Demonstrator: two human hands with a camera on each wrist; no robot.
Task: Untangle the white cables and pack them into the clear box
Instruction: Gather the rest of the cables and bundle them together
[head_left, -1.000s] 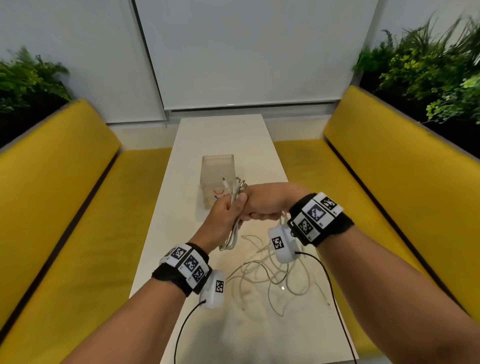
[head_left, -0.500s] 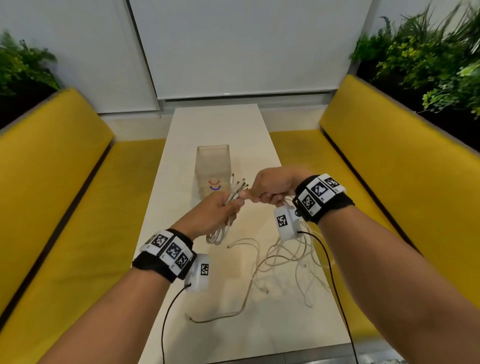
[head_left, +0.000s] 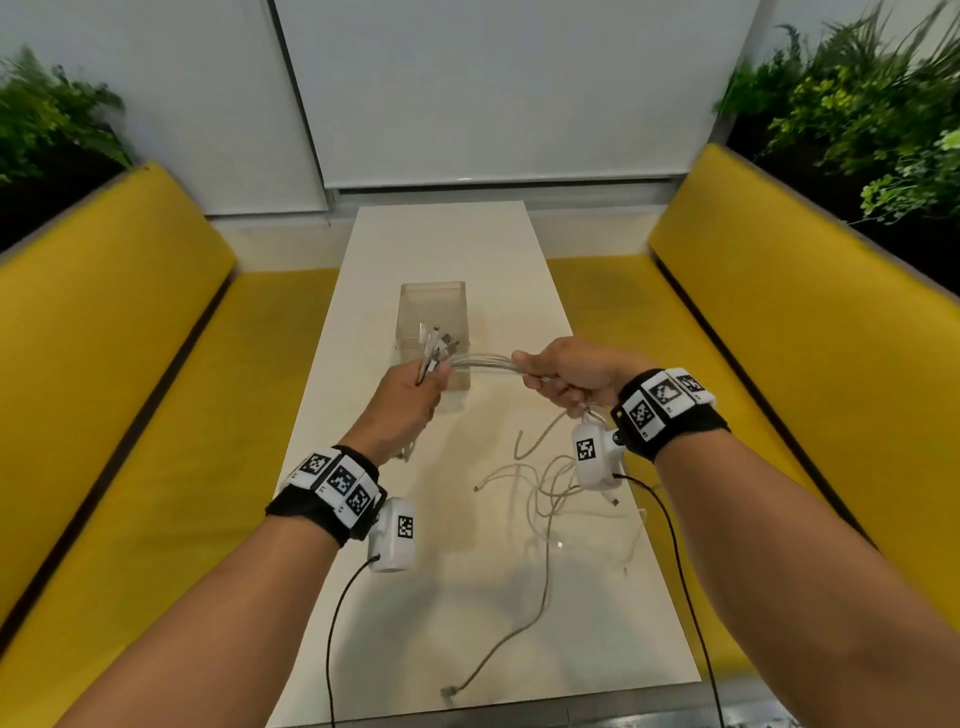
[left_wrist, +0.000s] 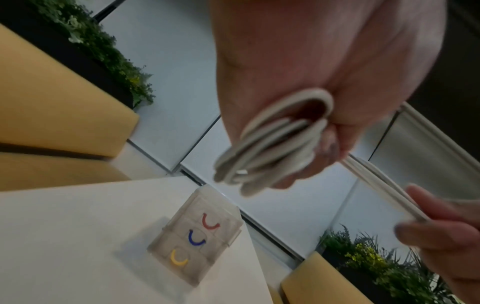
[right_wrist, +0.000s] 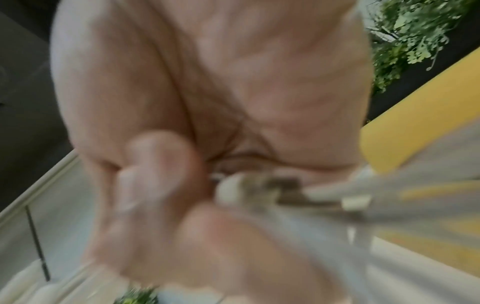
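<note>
My left hand (head_left: 415, 387) grips a folded bundle of white cables (head_left: 434, 351), plug ends sticking up in front of the clear box (head_left: 434, 306). In the left wrist view the cable loops (left_wrist: 275, 142) sit curled in that fist, and the clear box (left_wrist: 197, 236) stands on the table below. Several cable strands (head_left: 485, 362) stretch level from the bundle to my right hand (head_left: 563, 374), which is closed round them. The right wrist view is blurred; the right hand's fingers (right_wrist: 161, 174) pinch cable (right_wrist: 259, 189) there. Loose cable tails (head_left: 550, 493) trail down from the right hand onto the white table (head_left: 457, 244).
One long cable end (head_left: 498, 644) runs toward the table's near edge. Yellow benches (head_left: 104, 364) flank the narrow table on both sides, with plants (head_left: 857, 104) behind them. Black leads (head_left: 337, 623) hang from both wrist cameras.
My hands have pulled apart: the right hand slid rightward along the strands, the left stayed by the box. The loose tangle on the table has drawn out and thinned.
</note>
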